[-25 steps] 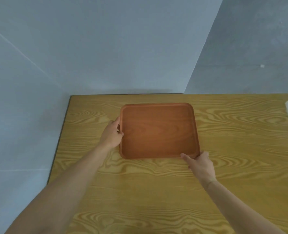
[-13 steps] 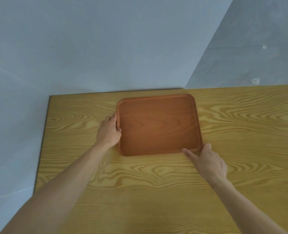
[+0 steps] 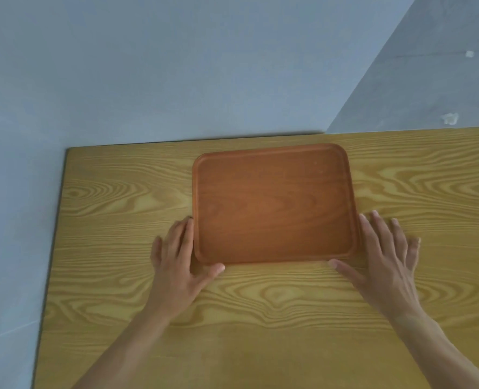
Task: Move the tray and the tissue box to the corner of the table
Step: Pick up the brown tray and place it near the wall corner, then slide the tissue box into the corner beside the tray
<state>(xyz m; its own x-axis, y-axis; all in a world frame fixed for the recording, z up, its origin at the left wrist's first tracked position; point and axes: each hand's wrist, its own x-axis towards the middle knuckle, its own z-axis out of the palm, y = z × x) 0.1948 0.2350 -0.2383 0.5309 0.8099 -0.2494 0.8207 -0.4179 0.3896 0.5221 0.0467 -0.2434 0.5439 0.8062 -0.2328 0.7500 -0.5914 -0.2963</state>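
Reddish-brown wood grain covered the tray (image 3: 272, 203), which lay flat on the yellow pine-patterned table (image 3: 260, 332), its far rim just short of the table's far edge. That far edge ran along the grey wall (image 3: 176, 66). The table's left edge, dark-trimmed, stood well to the left of the tray, with a wide strip of bare tabletop between the tray's left rim and the far-left corner (image 3: 68, 150). To the right of the tray the tabletop ran on out of view, equally bare.

The left hand (image 3: 176, 265) lay at the tray's near-left corner, fingers extended along the left rim and touching it, the thumb stretched rightward just below the near rim. The right hand (image 3: 384, 256) mirrored it at the near-right corner, fingers spread flat and pointing away from the person, the index finger just beside the right rim, the thumb reaching leftward under the near rim. Neither hand closed around anything; both were splayed against the table and the tray's sides. Whether the right fingers actually touched the rim could not be told. The tissue box was not in view.
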